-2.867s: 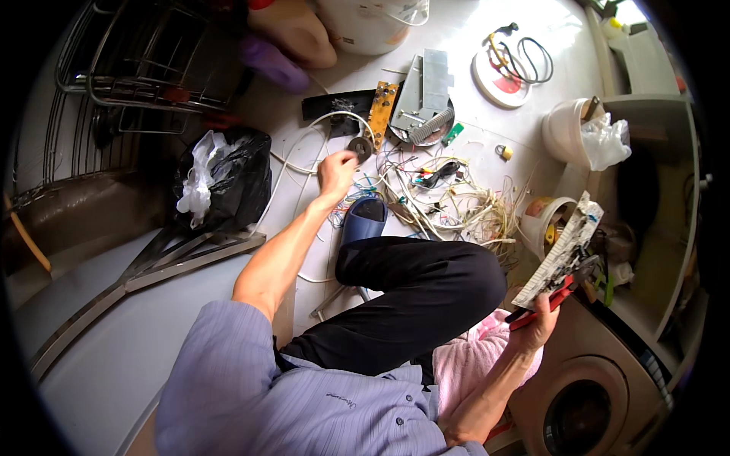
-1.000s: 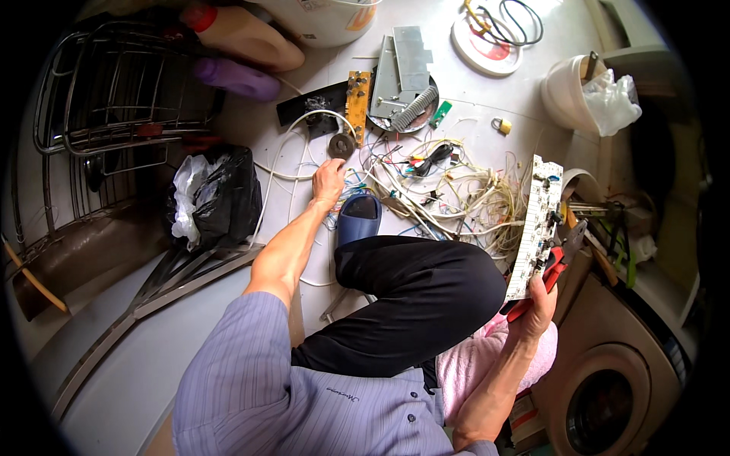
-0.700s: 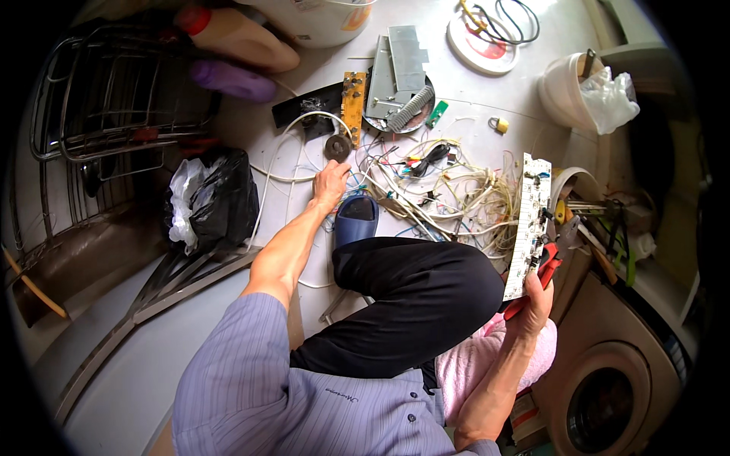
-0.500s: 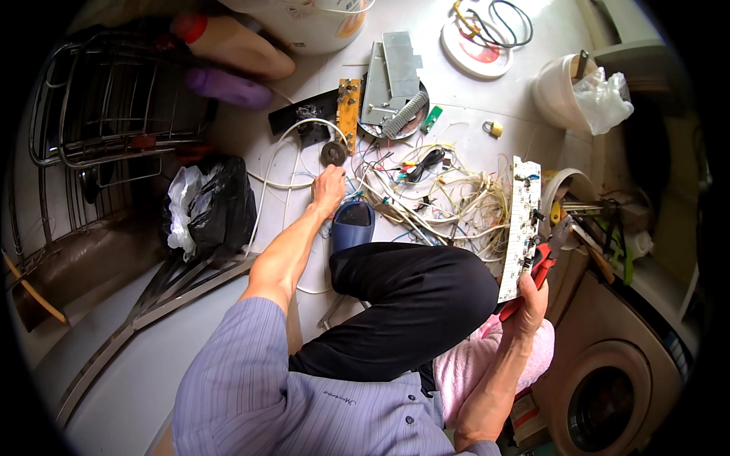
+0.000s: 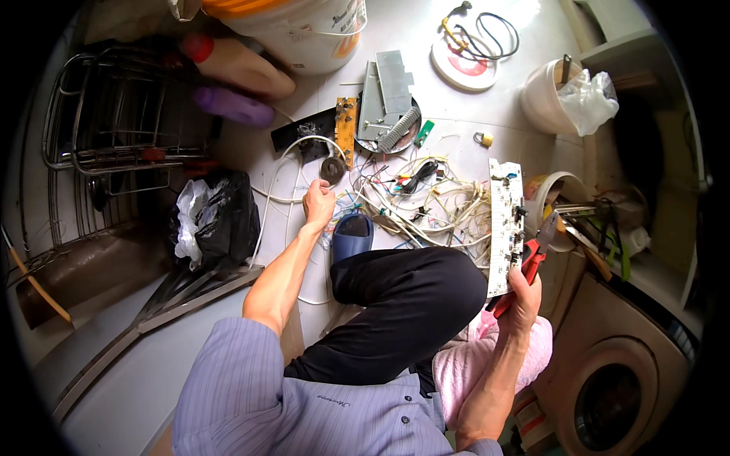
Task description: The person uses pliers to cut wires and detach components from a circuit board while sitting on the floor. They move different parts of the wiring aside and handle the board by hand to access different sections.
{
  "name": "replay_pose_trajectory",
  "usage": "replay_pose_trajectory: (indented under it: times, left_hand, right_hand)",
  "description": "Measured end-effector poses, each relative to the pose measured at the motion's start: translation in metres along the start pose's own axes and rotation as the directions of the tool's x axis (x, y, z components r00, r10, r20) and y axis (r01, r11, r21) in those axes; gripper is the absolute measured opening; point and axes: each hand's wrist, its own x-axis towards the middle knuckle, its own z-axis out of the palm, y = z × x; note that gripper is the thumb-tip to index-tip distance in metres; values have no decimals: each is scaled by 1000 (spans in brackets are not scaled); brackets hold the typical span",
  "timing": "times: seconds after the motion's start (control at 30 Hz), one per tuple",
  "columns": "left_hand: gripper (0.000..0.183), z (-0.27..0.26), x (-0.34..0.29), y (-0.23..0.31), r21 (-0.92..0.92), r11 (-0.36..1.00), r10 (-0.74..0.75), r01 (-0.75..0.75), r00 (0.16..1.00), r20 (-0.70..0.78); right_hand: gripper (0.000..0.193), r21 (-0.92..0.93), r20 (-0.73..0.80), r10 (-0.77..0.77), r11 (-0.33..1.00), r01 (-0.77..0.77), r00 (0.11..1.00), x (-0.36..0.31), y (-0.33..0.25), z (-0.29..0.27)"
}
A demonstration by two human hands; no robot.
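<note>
My left hand (image 5: 319, 204) reaches over the floor with its fingers curled together, just on the near side of a dark round disc (image 5: 332, 170). Whatever those fingers may hold is hidden. In my right hand (image 5: 523, 300) are a long white circuit board (image 5: 505, 228), held upright with dark parts along it, and red-handled pliers (image 5: 532, 262) beside the board. A heap of tangled wires (image 5: 449, 205) spreads between my hands. Beyond the disc lie an orange-brown circuit board (image 5: 345, 133) and a plate bearing grey metal pieces (image 5: 384, 95).
A blue slipper (image 5: 353, 235) is on my foot, close to the wires. At left stand a black plastic bag (image 5: 232, 220) and a wire rack (image 5: 114, 114). A white bucket (image 5: 544, 95), a tool container (image 5: 563, 182) and a washing machine (image 5: 608, 380) line the right side.
The view has shifted a little. My left hand has moved slightly left of the disc. My right hand keeps its hold on the circuit board and pliers.
</note>
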Motion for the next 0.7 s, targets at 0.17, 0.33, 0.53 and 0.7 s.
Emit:
replay_pose_trajectory:
  times: [0.17, 0.33, 0.53, 0.7]
  left_hand:
    - [27, -1, 17, 56, -245, 965, -54, 92, 986, 158]
    - [32, -7, 33, 115, -462, 887, 78, 13, 981, 178]
    - [13, -58, 14, 193, -640, 766, 188, -65, 974, 126]
    - [30, -181, -82, 339, -972, 74, 726, 224, 656, 207]
  right_hand:
    - [21, 14, 23, -18, 1000, 18, 1000, 1, 3, -11]
    - [21, 8, 62, -18, 1000, 18, 998, 2, 8, -20]
    - [15, 67, 66, -34, 997, 29, 997, -5, 1, -8]
    - [17, 88, 37, -50, 995, 47, 998, -11, -3, -13]
